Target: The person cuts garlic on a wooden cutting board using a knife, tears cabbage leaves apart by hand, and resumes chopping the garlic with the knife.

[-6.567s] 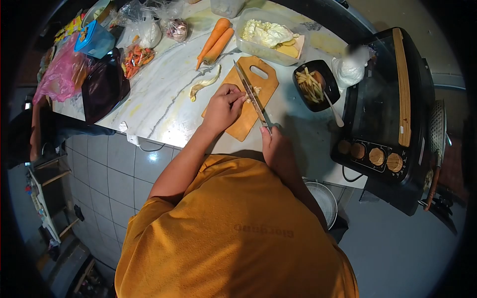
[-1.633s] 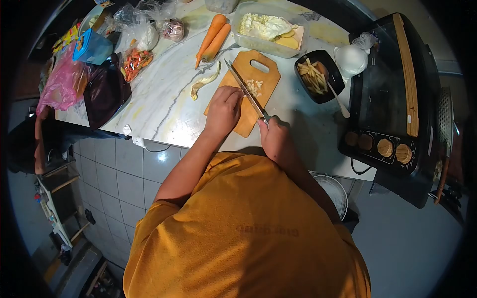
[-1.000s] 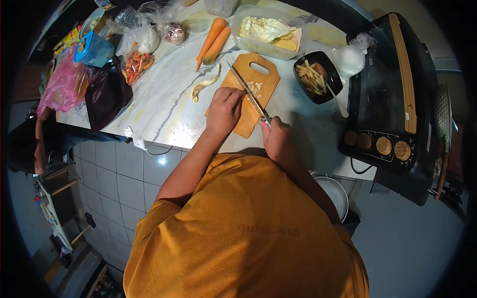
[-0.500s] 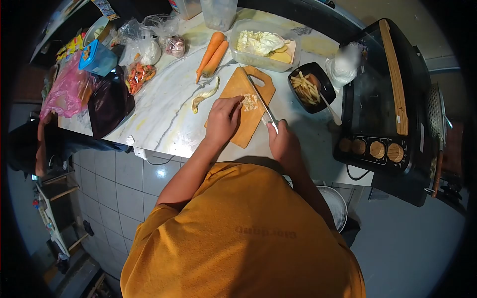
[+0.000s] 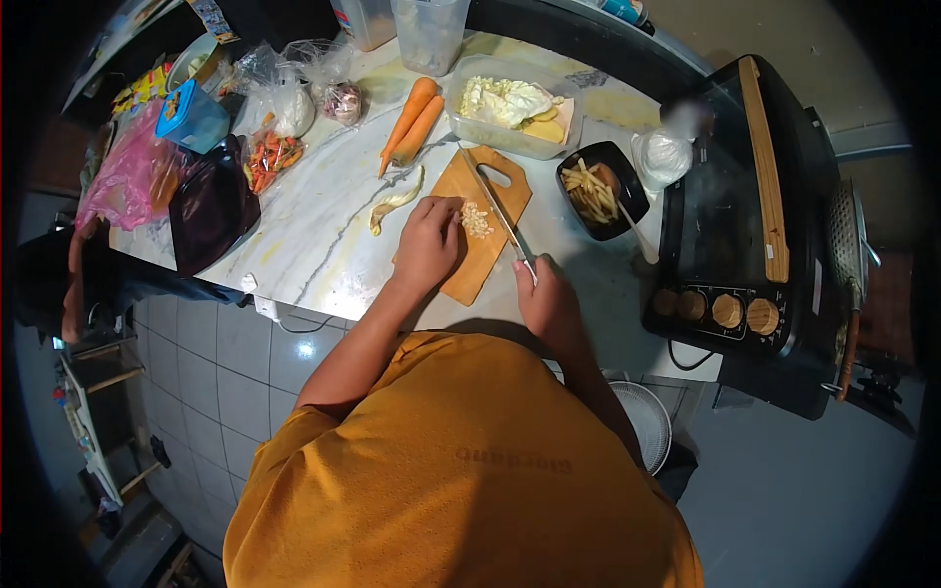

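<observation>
A knife (image 5: pixel 501 212) slants over the right part of a wooden cutting board (image 5: pixel 467 269), its handle in my right hand (image 5: pixel 549 297). My left hand (image 5: pixel 427 237) rests at the board's left side with its fingers drawn together; whether anything is under the fingertips is hidden. Small pale chopped pieces (image 5: pixel 476 220) lie between those fingers and the blade. Left of the board is a pale, curved strip (image 5: pixel 394 202) of food. Two carrots (image 5: pixel 416 122) lie beyond it.
Behind the board stands a clear container (image 5: pixel 512 104) of cabbage. To the right are a black bowl (image 5: pixel 600 194) with pale sticks and a spoon, a white bag (image 5: pixel 663 159) and a black oven (image 5: pixel 725 216). Plastic bags, a blue box (image 5: pixel 192 118) and a person's arm (image 5: pixel 73 286) are at left.
The knife has shifted from across the board near my left fingers to its right side, still in my right hand. More chopped pieces show than in the oldest frame. The view has tilted slightly.
</observation>
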Action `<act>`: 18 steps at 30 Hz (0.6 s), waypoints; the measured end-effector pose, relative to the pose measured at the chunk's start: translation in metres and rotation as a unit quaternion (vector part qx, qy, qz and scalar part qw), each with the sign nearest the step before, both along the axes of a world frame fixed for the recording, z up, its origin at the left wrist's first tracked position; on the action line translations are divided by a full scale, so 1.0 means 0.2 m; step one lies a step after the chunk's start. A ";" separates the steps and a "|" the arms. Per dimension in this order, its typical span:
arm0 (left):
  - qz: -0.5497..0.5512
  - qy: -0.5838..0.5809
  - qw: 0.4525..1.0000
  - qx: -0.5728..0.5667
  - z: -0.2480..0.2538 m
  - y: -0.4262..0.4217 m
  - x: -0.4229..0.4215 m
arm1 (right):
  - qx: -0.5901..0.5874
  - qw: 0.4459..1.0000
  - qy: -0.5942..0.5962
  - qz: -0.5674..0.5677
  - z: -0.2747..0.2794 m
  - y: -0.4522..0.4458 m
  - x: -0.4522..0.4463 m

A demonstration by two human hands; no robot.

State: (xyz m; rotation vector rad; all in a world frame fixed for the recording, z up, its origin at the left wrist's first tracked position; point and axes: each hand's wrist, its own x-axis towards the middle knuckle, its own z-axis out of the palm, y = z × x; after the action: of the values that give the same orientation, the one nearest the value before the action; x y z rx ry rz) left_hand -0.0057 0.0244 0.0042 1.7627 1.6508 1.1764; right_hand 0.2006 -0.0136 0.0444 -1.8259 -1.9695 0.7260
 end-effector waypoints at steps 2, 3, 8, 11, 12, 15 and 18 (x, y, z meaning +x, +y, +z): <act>0.000 0.006 1.000 -0.005 0.01 0.01 0.01 | -0.053 0.998 -0.023 -0.024 -0.01 0.02 0.01; -0.002 0.012 1.000 -0.011 0.02 0.01 0.02 | -0.052 0.998 -0.021 -0.024 -0.01 0.03 0.02; -0.033 0.036 0.999 -0.010 0.03 0.04 0.03 | -0.057 0.998 0.004 -0.021 0.01 0.02 0.02; -0.034 0.053 0.998 0.001 0.02 0.06 0.04 | -0.061 0.998 0.026 -0.011 0.00 0.01 0.01; -0.031 0.060 0.998 0.012 0.02 0.07 0.04 | -0.063 0.998 0.027 -0.012 0.00 0.00 0.00; -0.027 0.082 0.996 -0.005 0.02 0.06 0.05 | -0.072 0.997 0.034 -0.011 -0.01 -0.01 0.00; -0.011 0.080 0.996 0.042 0.00 0.06 0.06 | -0.077 0.997 0.013 -0.001 -0.06 -0.02 0.01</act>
State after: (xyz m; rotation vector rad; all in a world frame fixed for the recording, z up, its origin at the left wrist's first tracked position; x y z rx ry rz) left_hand 0.0061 0.0357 0.0047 1.9683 1.6874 1.1358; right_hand 0.2024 -0.0182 0.0323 -1.8958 -1.9422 0.9192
